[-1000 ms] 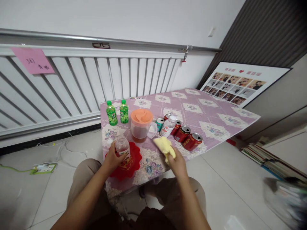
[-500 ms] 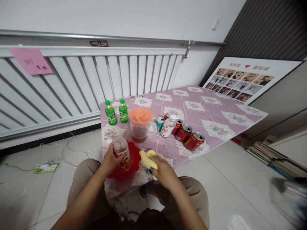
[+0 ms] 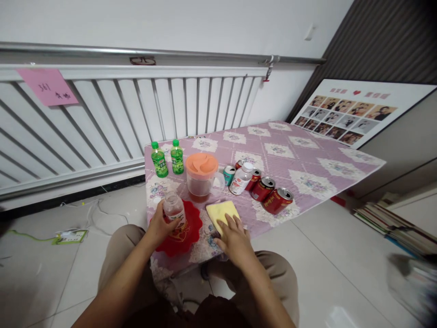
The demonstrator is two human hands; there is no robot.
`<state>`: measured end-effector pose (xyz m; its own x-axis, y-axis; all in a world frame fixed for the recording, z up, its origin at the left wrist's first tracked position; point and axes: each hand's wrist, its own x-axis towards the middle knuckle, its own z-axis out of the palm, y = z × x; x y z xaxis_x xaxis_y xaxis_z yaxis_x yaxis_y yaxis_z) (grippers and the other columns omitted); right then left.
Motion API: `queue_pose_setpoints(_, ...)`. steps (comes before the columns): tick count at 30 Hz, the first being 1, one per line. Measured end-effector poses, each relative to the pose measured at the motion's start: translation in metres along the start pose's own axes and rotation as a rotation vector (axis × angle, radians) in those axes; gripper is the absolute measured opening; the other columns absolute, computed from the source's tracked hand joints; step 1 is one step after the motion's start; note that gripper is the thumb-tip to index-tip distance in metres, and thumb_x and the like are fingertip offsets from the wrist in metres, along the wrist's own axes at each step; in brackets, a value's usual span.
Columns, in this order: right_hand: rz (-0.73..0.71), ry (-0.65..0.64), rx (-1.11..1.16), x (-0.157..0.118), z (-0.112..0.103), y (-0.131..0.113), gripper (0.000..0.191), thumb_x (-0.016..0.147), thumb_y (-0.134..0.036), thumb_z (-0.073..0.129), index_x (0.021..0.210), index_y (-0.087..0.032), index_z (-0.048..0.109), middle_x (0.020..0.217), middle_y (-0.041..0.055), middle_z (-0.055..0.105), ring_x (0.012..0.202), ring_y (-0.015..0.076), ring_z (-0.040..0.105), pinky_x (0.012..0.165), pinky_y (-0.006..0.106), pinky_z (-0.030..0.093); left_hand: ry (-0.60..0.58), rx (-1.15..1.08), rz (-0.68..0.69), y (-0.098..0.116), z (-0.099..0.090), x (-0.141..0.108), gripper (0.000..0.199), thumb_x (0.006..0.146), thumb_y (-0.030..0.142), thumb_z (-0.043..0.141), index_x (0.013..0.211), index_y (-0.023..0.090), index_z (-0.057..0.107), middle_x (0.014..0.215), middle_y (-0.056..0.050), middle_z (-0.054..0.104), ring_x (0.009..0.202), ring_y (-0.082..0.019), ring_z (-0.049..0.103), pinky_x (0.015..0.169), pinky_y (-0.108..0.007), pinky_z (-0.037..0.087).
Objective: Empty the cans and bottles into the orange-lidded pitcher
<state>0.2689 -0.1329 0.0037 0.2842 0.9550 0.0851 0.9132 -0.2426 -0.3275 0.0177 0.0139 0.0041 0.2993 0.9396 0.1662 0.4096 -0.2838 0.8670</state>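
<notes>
Gripped between thumb and fingers of the left hand (image 3: 165, 226), the open glass bottle (image 3: 174, 208) stands over the red scalloped plate (image 3: 193, 232); the right hand (image 3: 234, 239), fingers spread, presses the yellow cloth (image 3: 220, 212) on the worktop (image 3: 252, 218).

Pitcher (image 3: 200, 178) between bottles (image 3: 168, 159) and cans (image 3: 269, 195), behind plate (image 3: 180, 237).

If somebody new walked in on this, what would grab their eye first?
Probably the scalloped red plate at the table's near left corner, with the left hand gripping an open clear bottle over it. Next, the bright yellow cloth under the right hand, and the orange-lidded pitcher behind them.
</notes>
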Motion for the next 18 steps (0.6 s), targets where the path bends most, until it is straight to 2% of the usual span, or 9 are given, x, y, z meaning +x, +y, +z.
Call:
queue_pose_setpoints(1, 0.012, -0.015, 0.019, 0.001, 0.001, -0.002, 0.048, 0.087, -0.033, 0.061, 0.134, -0.027, 0.06, 0.148, 0.0117, 0.052, 0.139, 0.0365, 0.04, 0.104, 0.055, 0.04, -0.006, -0.007, -0.004, 0.001, 0.0, 0.0, 0.068, 0.07, 0.031, 0.074, 0.131, 0.019, 0.043, 0.129, -0.011, 0.061, 0.12, -0.028, 0.06, 0.106, -0.042, 0.045)
queue_pose_setpoints(3, 0.088, 0.053, 0.033, 0.006, -0.001, -0.003, 0.046, 0.094, -0.037, 0.051, 0.138, -0.025, 0.057, 0.148, 0.0112, 0.053, 0.139, 0.0329, 0.042, 0.108, 0.053, 0.038, -0.01, -0.021, -0.005, 0.004, 0.0, -0.001, 0.069, 0.071, 0.032, 0.073, 0.131, 0.019, 0.042, 0.128, -0.011, 0.062, 0.118, -0.027, 0.061, 0.106, -0.042, 0.045)
queue_pose_setpoints(6, 0.155, 0.132, -0.028, 0.019, -0.005, -0.006, 0.054, 0.098, -0.039, 0.044, 0.147, -0.019, 0.047, 0.156, 0.0139, 0.042, 0.144, 0.0329, 0.035, 0.11, 0.053, 0.035, 0.005, -0.02, -0.008, 0.007, -0.001, -0.001, 0.069, 0.071, 0.033, 0.073, 0.131, 0.018, 0.043, 0.127, -0.012, 0.062, 0.117, -0.028, 0.061, 0.105, -0.043, 0.046)
queue_pose_setpoints(8, 0.119, 0.048, -0.096, 0.026, -0.002, -0.011, 0.057, 0.097, -0.041, 0.047, 0.149, -0.02, 0.043, 0.161, 0.0133, 0.034, 0.148, 0.0352, 0.027, 0.11, 0.059, 0.033, 0.014, -0.01, -0.016, 0.007, -0.001, -0.001, 0.069, 0.07, 0.032, 0.074, 0.13, 0.018, 0.044, 0.127, -0.012, 0.062, 0.117, -0.028, 0.061, 0.104, -0.043, 0.046)
queue_pose_setpoints(11, 0.065, -0.095, -0.146, 0.03, 0.011, -0.015, 0.059, 0.093, -0.043, 0.054, 0.147, -0.022, 0.046, 0.162, 0.0117, 0.031, 0.15, 0.0368, 0.021, 0.109, 0.065, 0.029, 0.023, -0.012, -0.021, 0.005, 0.0, 0.0, 0.07, 0.067, 0.028, 0.076, 0.129, 0.019, 0.045, 0.128, -0.012, 0.062, 0.12, -0.029, 0.06, 0.105, -0.043, 0.046)
queue_pose_setpoints(13, 0.079, -0.106, -0.101, 0.031, 0.017, -0.012, 0.059, 0.091, -0.042, 0.056, 0.146, -0.022, 0.048, 0.162, 0.0115, 0.032, 0.15, 0.037, 0.021, 0.109, 0.065, 0.029, 0.02, -0.034, -0.011, 0.004, 0.001, 0.001, 0.068, 0.068, 0.027, 0.075, 0.129, 0.019, 0.045, 0.127, -0.012, 0.062, 0.123, -0.029, 0.058, 0.106, -0.044, 0.045)
queue_pose_setpoints(15, 0.105, -0.047, 0.036, 0.035, 0.017, -0.003, 0.058, 0.091, -0.042, 0.053, 0.145, -0.021, 0.048, 0.158, 0.0133, 0.039, 0.148, 0.0353, 0.028, 0.11, 0.063, 0.03, 0.015, -0.057, -0.007, 0.004, 0.001, 0.001, 0.069, 0.069, 0.028, 0.075, 0.129, 0.019, 0.044, 0.128, -0.012, 0.062, 0.126, -0.029, 0.057, 0.108, -0.044, 0.044)
queue_pose_setpoints(18, 0.112, 0.163, 0.343, 0.048, 0.004, 0.009, 0.06, 0.09, -0.046, 0.047, 0.141, -0.014, 0.05, 0.148, 0.0187, 0.051, 0.139, 0.0313, 0.044, 0.114, 0.054, 0.033, 0.003, -0.071, -0.023, 0.004, 0.001, 0.0, 0.073, 0.069, 0.029, 0.076, 0.133, 0.019, 0.042, 0.132, -0.013, 0.06, 0.126, -0.028, 0.057, 0.109, -0.044, 0.043)
